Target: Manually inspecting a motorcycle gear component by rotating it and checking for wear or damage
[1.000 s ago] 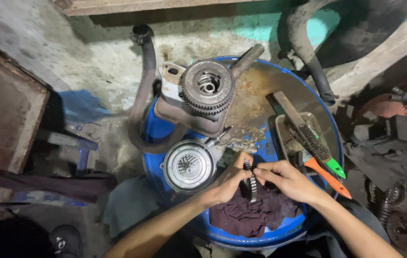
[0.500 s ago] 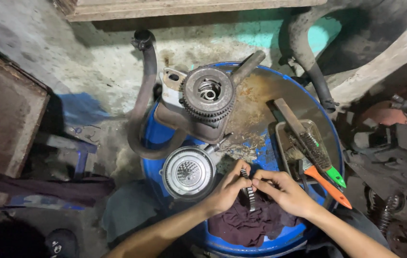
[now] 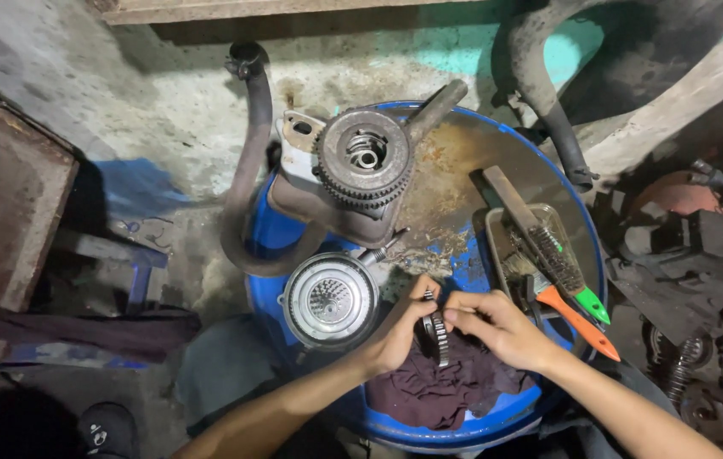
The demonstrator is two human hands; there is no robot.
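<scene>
- Hands meet low in the middle of the frame: the left hand [image 3: 402, 327] and the right hand [image 3: 497, 327] both pinch a small toothed gear ring [image 3: 438, 327] stood on edge between them.
- Left fingers curl round the gear's near side, thumb on top; right fingertips clamp its other side. Neither hand is slack.
- Gear sits just above a dark maroon rag [image 3: 438, 387] spread on the lower part of a blue drum top [image 3: 497, 416].
- Round silver clutch cover [image 3: 330, 301] lies just left of the left hand, at the drum's left rim.
- Large clutch basket [image 3: 365, 159] with toothed rim rests higher up, centre of the frame, on a grey engine casing [image 3: 327, 208].
- Shallow metal tray [image 3: 502, 246] at right centre holds a wire brush with a green handle [image 3: 561, 263] and a paintbrush with an orange handle [image 3: 570, 310], both near the right hand.
- Curved rusty exhaust pipe [image 3: 247, 170] hangs along the drum's left side.
- Scrap engine parts [image 3: 693, 255] clutter the far right.
</scene>
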